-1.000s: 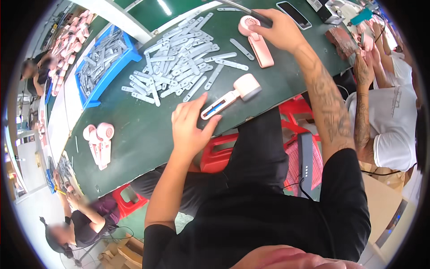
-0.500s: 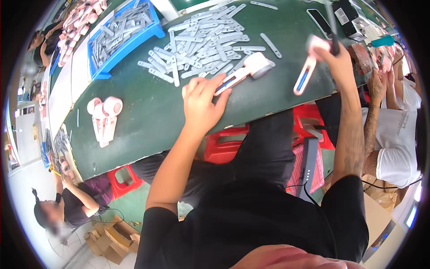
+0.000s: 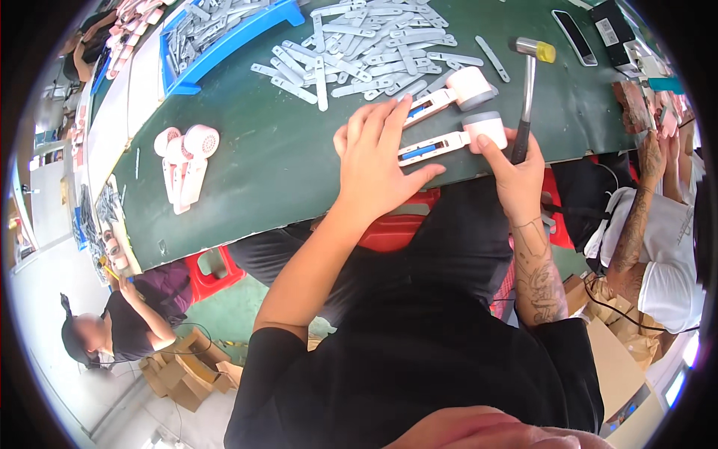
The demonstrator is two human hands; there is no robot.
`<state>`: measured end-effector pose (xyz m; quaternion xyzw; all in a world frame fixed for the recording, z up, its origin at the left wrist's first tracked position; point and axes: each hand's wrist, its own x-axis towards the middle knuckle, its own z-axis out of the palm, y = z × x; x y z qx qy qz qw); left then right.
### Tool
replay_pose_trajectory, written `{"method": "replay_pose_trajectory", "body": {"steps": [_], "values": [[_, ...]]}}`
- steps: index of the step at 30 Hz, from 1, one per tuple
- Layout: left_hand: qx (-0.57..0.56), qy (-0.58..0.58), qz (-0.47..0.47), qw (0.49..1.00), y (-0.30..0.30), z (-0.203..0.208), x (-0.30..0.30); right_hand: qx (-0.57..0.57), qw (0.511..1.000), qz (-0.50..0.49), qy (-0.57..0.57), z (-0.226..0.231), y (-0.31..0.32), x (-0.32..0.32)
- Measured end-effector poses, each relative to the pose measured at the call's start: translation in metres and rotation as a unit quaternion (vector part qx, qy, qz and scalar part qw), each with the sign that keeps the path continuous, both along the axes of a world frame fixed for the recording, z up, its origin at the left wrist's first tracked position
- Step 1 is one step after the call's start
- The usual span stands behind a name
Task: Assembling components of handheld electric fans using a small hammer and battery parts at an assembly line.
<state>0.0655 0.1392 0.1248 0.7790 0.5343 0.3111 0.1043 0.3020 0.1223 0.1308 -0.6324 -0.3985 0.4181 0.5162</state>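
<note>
Two pink handheld fans lie side by side on the green table (image 3: 277, 179), their handles uncovered so that blue parts show inside. My left hand (image 3: 374, 161) rests over the handle ends with fingers stretched out, its fingertips touching the farther fan (image 3: 470, 87). In my right hand (image 3: 517, 179), the round head of the nearer fan (image 3: 486, 129) is gripped by thumb and fingers. The same hand also holds a hammer (image 3: 528, 93) by its black grip, upright, its yellow-tipped head upward. Just beyond the fans spreads a pile of grey handle covers (image 3: 381, 56).
A blue tray (image 3: 232, 51) of grey covers stands at far left. Several pink fans (image 3: 187, 157) lie grouped on the left. A phone (image 3: 574, 36) and black box (image 3: 617, 34) are at far right. Beside me on the right, another person's hands (image 3: 662, 150) work close by.
My right hand has come left and nearer with the hammer and a fan, laying that fan beside the other. My left hand has spread across the handles. The whole view has shifted.
</note>
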Motion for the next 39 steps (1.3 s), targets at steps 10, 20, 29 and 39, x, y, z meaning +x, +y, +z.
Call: {"method": "replay_pose_trajectory", "body": {"steps": [10, 20, 29, 39], "values": [[0.021, -0.070, -0.038, 0.997, 0.017, -0.016, 0.015, 0.076, 0.975, 0.059, -0.200, 0.000, 0.001, -0.002], [0.046, -0.063, -0.050, 0.996, 0.022, -0.017, -0.008, 0.044, 0.980, 0.008, -0.194, 0.003, -0.004, 0.008], [0.009, -0.037, -0.069, 0.997, 0.020, -0.008, -0.015, 0.017, 0.912, 0.052, -0.407, -0.004, 0.125, 0.070], [0.147, -0.076, -0.053, 0.985, 0.009, 0.062, -0.029, 0.067, 0.962, 0.244, -0.108, 0.056, 0.061, 0.031]]}}
